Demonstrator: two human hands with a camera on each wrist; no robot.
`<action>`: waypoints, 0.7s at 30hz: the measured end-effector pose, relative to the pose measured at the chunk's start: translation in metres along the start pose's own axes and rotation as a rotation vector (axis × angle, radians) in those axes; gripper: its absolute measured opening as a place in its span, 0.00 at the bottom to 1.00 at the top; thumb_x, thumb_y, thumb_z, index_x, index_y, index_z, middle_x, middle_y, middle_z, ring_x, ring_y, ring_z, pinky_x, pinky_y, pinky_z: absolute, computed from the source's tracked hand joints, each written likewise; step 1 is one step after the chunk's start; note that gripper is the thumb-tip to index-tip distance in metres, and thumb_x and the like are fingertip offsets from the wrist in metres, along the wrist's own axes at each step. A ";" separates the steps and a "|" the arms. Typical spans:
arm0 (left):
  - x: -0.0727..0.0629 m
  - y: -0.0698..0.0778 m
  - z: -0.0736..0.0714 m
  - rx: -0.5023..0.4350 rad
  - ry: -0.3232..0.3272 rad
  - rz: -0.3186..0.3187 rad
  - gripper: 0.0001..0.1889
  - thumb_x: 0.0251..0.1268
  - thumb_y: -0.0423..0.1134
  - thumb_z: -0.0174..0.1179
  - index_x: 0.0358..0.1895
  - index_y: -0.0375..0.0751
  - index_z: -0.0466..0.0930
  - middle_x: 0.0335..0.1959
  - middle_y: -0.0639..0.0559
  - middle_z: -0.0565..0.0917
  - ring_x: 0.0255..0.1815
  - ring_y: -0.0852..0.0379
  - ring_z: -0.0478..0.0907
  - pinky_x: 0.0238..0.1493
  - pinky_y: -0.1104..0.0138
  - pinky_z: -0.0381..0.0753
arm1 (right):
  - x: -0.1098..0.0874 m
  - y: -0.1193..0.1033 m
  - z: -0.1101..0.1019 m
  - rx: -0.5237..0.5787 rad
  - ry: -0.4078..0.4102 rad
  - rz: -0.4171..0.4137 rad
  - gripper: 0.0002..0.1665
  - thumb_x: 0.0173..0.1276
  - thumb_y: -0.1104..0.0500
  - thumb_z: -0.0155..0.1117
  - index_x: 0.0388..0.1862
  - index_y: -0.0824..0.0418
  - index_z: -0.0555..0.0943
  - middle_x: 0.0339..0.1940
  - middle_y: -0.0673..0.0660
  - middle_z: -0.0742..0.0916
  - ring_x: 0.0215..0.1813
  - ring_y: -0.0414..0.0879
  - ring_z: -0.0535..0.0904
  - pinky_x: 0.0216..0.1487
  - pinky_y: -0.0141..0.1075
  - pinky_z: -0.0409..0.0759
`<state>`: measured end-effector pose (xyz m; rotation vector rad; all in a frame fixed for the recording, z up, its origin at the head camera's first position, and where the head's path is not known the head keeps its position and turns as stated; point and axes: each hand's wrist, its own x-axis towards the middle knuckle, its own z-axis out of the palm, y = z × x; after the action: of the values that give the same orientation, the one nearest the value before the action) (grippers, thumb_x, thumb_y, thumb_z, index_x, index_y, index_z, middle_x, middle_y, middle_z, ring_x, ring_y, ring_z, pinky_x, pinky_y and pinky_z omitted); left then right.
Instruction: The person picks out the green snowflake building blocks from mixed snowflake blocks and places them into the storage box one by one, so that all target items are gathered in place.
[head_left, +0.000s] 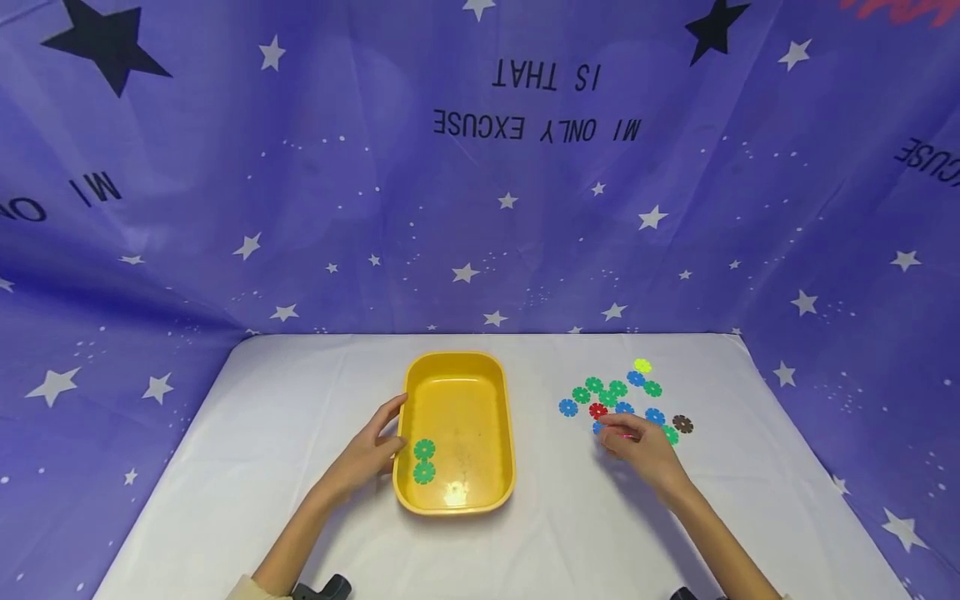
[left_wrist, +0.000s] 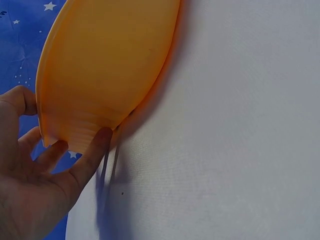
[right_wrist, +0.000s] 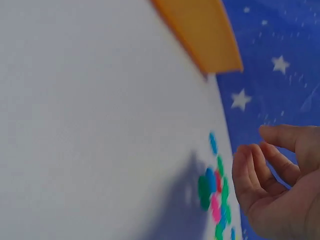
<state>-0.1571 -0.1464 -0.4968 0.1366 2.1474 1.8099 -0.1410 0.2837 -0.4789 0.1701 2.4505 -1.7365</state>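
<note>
A yellow tray [head_left: 454,508] stands on the white table, with two green snowflake discs [head_left: 424,461] lying inside near its left wall. My left hand [head_left: 375,450] holds the tray's left side. In the left wrist view its digits [left_wrist: 102,140] meet the outer wall and rim. Over a loose group of snowflake discs at the right, my right hand [head_left: 637,446] hovers with its fingers bent and a gap before the thumb. A red disc [head_left: 597,411] lies by the fingertips. One pink disc [right_wrist: 215,207], partly covered in the head view, lies below the hand.
Blue discs [head_left: 568,407], green discs [head_left: 653,388], a yellow disc [head_left: 642,365] and a brown disc [head_left: 682,424] lie around the right hand. A purple starred curtain [head_left: 465,225] rises behind the table [head_left: 555,533] and along both sides.
</note>
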 end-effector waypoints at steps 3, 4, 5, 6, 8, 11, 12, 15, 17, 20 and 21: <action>-0.001 -0.001 0.000 -0.001 -0.001 0.003 0.37 0.69 0.32 0.54 0.79 0.52 0.53 0.80 0.38 0.50 0.67 0.33 0.68 0.50 0.55 0.85 | 0.000 0.012 -0.008 -0.055 0.043 0.018 0.23 0.68 0.63 0.66 0.61 0.70 0.78 0.45 0.62 0.84 0.46 0.54 0.84 0.46 0.38 0.85; -0.002 -0.002 -0.001 0.000 -0.001 0.002 0.37 0.69 0.32 0.54 0.79 0.52 0.53 0.80 0.38 0.50 0.67 0.33 0.68 0.50 0.55 0.85 | 0.000 0.015 -0.010 -0.074 0.049 0.023 0.24 0.68 0.63 0.66 0.61 0.71 0.78 0.45 0.61 0.84 0.45 0.53 0.84 0.45 0.38 0.85; -0.002 -0.003 -0.001 -0.001 0.000 0.001 0.37 0.69 0.32 0.54 0.79 0.52 0.53 0.80 0.38 0.50 0.67 0.33 0.69 0.50 0.55 0.85 | 0.000 0.018 -0.012 -0.084 0.057 0.033 0.24 0.68 0.63 0.67 0.61 0.71 0.78 0.46 0.61 0.84 0.45 0.53 0.84 0.45 0.37 0.85; -0.002 -0.003 -0.001 0.000 0.002 -0.002 0.37 0.69 0.32 0.54 0.80 0.52 0.53 0.80 0.38 0.51 0.66 0.34 0.69 0.50 0.55 0.85 | 0.000 0.022 -0.013 -0.097 0.068 0.046 0.24 0.67 0.63 0.67 0.60 0.70 0.78 0.46 0.61 0.84 0.45 0.52 0.84 0.44 0.36 0.85; -0.002 -0.004 0.000 0.002 0.005 -0.004 0.37 0.69 0.33 0.54 0.80 0.52 0.53 0.80 0.38 0.51 0.66 0.35 0.71 0.49 0.56 0.85 | 0.000 0.027 -0.015 -0.128 0.078 0.065 0.24 0.67 0.62 0.68 0.60 0.70 0.78 0.47 0.61 0.84 0.45 0.50 0.83 0.43 0.35 0.85; -0.002 -0.005 0.000 0.007 0.007 -0.007 0.37 0.68 0.33 0.53 0.80 0.52 0.53 0.79 0.39 0.52 0.64 0.36 0.72 0.49 0.56 0.85 | -0.001 0.034 -0.016 -0.153 0.087 0.096 0.24 0.66 0.62 0.69 0.59 0.69 0.79 0.49 0.61 0.85 0.45 0.48 0.83 0.42 0.33 0.84; -0.001 -0.005 0.000 0.011 0.010 -0.008 0.37 0.68 0.33 0.53 0.80 0.52 0.53 0.79 0.39 0.52 0.64 0.36 0.72 0.49 0.56 0.85 | -0.001 0.036 -0.016 -0.159 0.087 0.103 0.24 0.66 0.62 0.69 0.59 0.69 0.79 0.50 0.61 0.85 0.46 0.48 0.82 0.42 0.32 0.84; 0.000 -0.006 0.000 0.007 0.011 -0.008 0.37 0.68 0.34 0.54 0.80 0.53 0.53 0.79 0.39 0.52 0.64 0.36 0.72 0.49 0.56 0.85 | 0.000 0.040 -0.016 -0.172 0.088 0.113 0.25 0.65 0.61 0.69 0.59 0.69 0.79 0.50 0.61 0.85 0.47 0.47 0.81 0.42 0.31 0.84; 0.000 -0.006 0.000 0.001 0.008 -0.007 0.37 0.68 0.34 0.54 0.80 0.53 0.53 0.79 0.40 0.52 0.65 0.35 0.71 0.49 0.56 0.85 | 0.001 0.040 -0.016 -0.189 0.089 0.108 0.25 0.65 0.61 0.70 0.59 0.69 0.80 0.49 0.61 0.85 0.47 0.48 0.80 0.42 0.30 0.83; 0.001 -0.005 -0.001 -0.001 -0.002 -0.001 0.37 0.68 0.34 0.54 0.80 0.53 0.53 0.80 0.38 0.51 0.65 0.35 0.71 0.49 0.56 0.85 | 0.003 0.041 -0.017 -0.212 0.095 0.097 0.25 0.64 0.61 0.71 0.58 0.69 0.80 0.47 0.59 0.84 0.46 0.48 0.78 0.40 0.29 0.82; 0.002 -0.005 -0.001 -0.001 -0.003 0.001 0.37 0.68 0.34 0.54 0.80 0.53 0.53 0.80 0.38 0.50 0.65 0.35 0.71 0.49 0.56 0.85 | 0.003 0.041 -0.018 -0.219 0.094 0.092 0.25 0.64 0.61 0.71 0.58 0.69 0.81 0.46 0.59 0.84 0.46 0.48 0.78 0.39 0.29 0.82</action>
<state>-0.1583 -0.1480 -0.5018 0.1399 2.1450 1.8103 -0.1379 0.3140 -0.5118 0.3416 2.6313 -1.4434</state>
